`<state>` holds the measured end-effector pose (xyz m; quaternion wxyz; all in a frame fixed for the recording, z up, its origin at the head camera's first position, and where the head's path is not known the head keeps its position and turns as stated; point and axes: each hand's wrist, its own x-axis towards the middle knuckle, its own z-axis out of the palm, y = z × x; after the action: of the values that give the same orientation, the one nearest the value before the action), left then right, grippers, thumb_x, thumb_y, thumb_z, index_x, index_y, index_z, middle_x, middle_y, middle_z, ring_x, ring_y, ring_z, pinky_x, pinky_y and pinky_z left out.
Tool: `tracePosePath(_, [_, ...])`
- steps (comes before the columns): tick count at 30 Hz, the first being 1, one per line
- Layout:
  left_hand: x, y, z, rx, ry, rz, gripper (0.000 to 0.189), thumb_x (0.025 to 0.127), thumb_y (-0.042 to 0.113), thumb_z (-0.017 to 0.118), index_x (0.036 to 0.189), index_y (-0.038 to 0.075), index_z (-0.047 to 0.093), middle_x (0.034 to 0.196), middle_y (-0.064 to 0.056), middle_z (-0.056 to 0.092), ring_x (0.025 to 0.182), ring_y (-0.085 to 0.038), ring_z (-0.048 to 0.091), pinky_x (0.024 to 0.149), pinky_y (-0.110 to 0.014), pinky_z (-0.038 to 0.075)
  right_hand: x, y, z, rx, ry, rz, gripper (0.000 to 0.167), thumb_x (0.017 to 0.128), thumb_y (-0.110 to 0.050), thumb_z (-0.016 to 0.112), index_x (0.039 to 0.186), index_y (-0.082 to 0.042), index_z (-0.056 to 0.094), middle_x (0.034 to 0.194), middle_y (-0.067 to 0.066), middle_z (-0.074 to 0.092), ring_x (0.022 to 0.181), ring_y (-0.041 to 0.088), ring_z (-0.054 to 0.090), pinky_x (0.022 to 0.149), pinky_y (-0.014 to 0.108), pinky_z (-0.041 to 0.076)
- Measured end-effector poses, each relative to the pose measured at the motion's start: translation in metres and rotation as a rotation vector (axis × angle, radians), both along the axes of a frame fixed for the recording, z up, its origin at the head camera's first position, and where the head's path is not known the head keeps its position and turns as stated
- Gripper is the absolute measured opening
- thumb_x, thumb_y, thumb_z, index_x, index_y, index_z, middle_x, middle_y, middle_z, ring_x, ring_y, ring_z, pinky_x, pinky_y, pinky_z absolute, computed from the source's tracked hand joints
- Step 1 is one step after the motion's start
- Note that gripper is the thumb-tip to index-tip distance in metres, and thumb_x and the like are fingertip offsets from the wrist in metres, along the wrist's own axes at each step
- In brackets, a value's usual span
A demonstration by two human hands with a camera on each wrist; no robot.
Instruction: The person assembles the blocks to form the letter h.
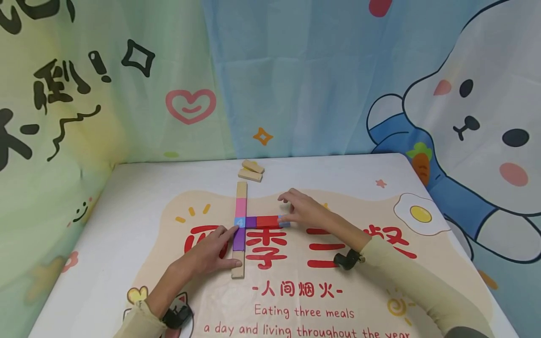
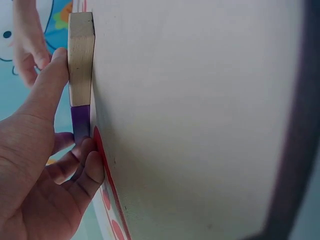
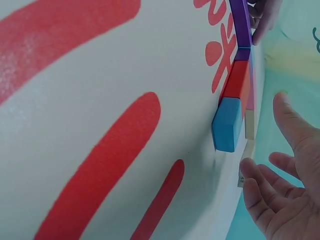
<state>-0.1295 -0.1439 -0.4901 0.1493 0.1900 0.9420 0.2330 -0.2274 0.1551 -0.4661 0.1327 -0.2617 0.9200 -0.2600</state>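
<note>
Flat blocks lie joined in a sideways T on the table. The upright line has a plain wooden block (image 1: 242,189), a pink block (image 1: 241,206), a blue block marked 4 (image 1: 239,222), a purple block (image 1: 238,240) and another plain wooden block (image 2: 81,60). Rightward from the 4 run a small purple block (image 1: 251,222), a red block (image 1: 267,222) and a light blue block (image 3: 227,125). My left hand (image 1: 210,255) rests along the line's left side, its thumb at the lower wooden block and index fingertip near the 4. Fingers spread and empty, my right hand (image 1: 306,210) hovers by the light blue block.
Two loose plain wooden blocks (image 1: 250,175) lie behind the line, one partly on the other. The printed tablecloth (image 1: 338,173) reaches back to a patterned curtain (image 1: 296,94). Each wrist carries a small black camera, such as the right one (image 1: 347,259).
</note>
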Motion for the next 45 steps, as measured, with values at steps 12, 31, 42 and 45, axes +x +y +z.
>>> tracePosePath(12, [0.000, 0.000, -0.001, -0.008, 0.006, -0.002, 0.096, 0.075, 0.057, 0.075, 0.153, 0.023, 0.032, 0.121, 0.000, 0.050, 0.107, -0.011, 0.047, 0.075, -0.021, 0.051, -0.015, -0.007, -0.002, -0.034, -0.005, -0.008, 0.062, 0.082, -0.037, 0.077, 0.131, -0.007, 0.054, 0.121, 0.011, 0.057, 0.089, 0.016, 0.058, 0.080, 0.026, 0.053])
tracePosePath(31, [-0.001, -0.001, -0.001, 0.000, -0.005, -0.010, 0.096, 0.075, 0.058, 0.075, 0.153, 0.024, 0.030, 0.122, 0.001, 0.049, 0.107, -0.011, 0.047, 0.075, -0.021, 0.051, -0.081, -0.043, -0.002, -0.056, -0.004, -0.036, 0.056, 0.090, -0.034, 0.069, 0.132, -0.003, 0.052, 0.122, 0.019, 0.056, 0.100, 0.027, 0.061, 0.087, 0.037, 0.052])
tracePosePath(42, [-0.002, -0.001, 0.000, -0.004, 0.001, -0.020, 0.096, 0.075, 0.058, 0.074, 0.153, 0.023, 0.030, 0.119, 0.002, 0.049, 0.104, -0.010, 0.046, 0.074, -0.021, 0.049, -0.108, -0.067, -0.007, -0.014, 0.005, -0.045, 0.053, 0.091, -0.033, 0.068, 0.134, -0.006, 0.053, 0.122, 0.016, 0.056, 0.113, 0.027, 0.055, 0.094, 0.040, 0.048])
tracePosePath(45, [-0.002, -0.001, 0.000, 0.001, -0.012, -0.017, 0.096, 0.075, 0.058, 0.075, 0.153, 0.023, 0.030, 0.120, 0.001, 0.048, 0.105, -0.010, 0.046, 0.075, -0.021, 0.050, -0.111, -0.072, -0.009, 0.011, -0.001, -0.055, 0.053, 0.091, -0.033, 0.068, 0.134, -0.008, 0.053, 0.122, 0.016, 0.055, 0.110, 0.026, 0.055, 0.093, 0.039, 0.048])
